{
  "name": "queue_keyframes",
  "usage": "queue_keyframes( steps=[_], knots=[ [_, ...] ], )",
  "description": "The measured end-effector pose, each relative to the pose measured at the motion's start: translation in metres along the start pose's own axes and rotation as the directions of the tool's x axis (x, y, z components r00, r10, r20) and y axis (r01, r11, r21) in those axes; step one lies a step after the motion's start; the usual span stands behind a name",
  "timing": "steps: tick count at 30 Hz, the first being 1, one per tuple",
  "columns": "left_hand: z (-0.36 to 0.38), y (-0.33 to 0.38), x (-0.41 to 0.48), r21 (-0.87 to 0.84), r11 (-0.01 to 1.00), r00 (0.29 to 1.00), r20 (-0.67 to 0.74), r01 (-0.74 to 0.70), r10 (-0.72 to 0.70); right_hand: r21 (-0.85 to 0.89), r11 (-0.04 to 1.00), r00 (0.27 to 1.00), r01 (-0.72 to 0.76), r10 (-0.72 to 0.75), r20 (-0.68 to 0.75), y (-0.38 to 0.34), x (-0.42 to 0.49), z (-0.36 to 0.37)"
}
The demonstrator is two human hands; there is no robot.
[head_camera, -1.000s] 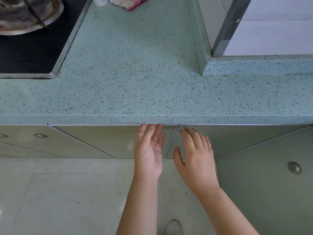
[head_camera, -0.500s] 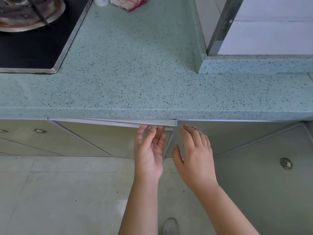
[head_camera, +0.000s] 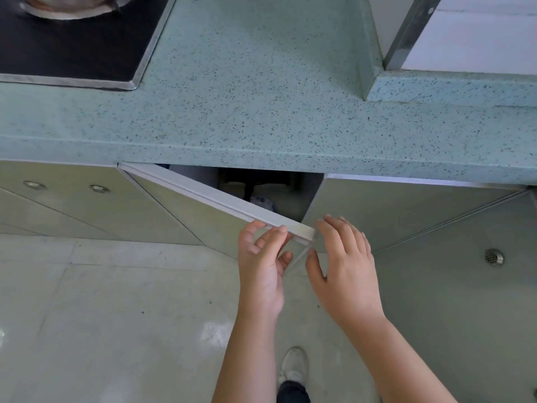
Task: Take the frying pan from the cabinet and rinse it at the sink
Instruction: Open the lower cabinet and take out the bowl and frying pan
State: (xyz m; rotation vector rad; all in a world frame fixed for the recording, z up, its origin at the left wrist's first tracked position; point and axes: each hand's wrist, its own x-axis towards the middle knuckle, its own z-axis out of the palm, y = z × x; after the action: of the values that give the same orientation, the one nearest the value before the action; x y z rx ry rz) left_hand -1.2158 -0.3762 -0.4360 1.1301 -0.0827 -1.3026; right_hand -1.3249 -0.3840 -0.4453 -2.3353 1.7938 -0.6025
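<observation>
While left hand [head_camera: 263, 257] pinches cabinet door [head_camera: 197, 216] edge, right hand [head_camera: 343, 263] hovers loose-fingered; pan unseen, likely heavy, rigid: grab handle

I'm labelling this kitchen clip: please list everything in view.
countertop: one, speckled teal, across the top
hob: one, black with steel rim, top left
open cabinet door: one, grey-green, under the counter, ajar
shut cabinet door: one, grey-green, right of it
round vent: one, metal, far right panel
round fittings: two, metal, left panels
shoe: one, white, bottom centre
left hand: one, fingers grip the open door's corner
right hand: one, open, beside that corner
</observation>
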Motion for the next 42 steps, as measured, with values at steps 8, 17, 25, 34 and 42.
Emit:
queue_keyframes(
  steps=[8, 17, 25, 34, 42],
  knots=[
    [-0.044, 0.01, -0.03, 0.089, 0.995, 0.999, 0.039, 0.033, -0.037, 0.026, 0.999, 1.0, 0.031, -0.031, -0.006, -0.037, -0.034, 0.003],
    [-0.109, 0.04, -0.065, 0.279, 0.957, 0.993, 0.068, 0.075, -0.098, 0.054, 0.998, 0.999, 0.039, -0.038, -0.008, -0.078, -0.078, 0.004],
    [-0.17, 0.076, -0.089, 0.464, 0.885, 0.997, 0.048, 0.037, -0.067, 0.077, 0.991, 0.991, 0.11, -0.116, 0.073, -0.123, -0.104, 0.015],
    [-0.224, 0.11, -0.11, 0.611, 0.785, 0.993, 0.015, -0.103, 0.119, 0.134, 0.973, 0.969, 0.186, -0.205, 0.139, -0.179, -0.112, 0.028],
    [-0.262, 0.131, -0.117, 0.73, 0.668, 0.938, -0.113, -0.145, 0.327, 0.158, 0.958, 0.951, 0.24, -0.265, 0.162, -0.212, -0.114, 0.037]
  ],
)
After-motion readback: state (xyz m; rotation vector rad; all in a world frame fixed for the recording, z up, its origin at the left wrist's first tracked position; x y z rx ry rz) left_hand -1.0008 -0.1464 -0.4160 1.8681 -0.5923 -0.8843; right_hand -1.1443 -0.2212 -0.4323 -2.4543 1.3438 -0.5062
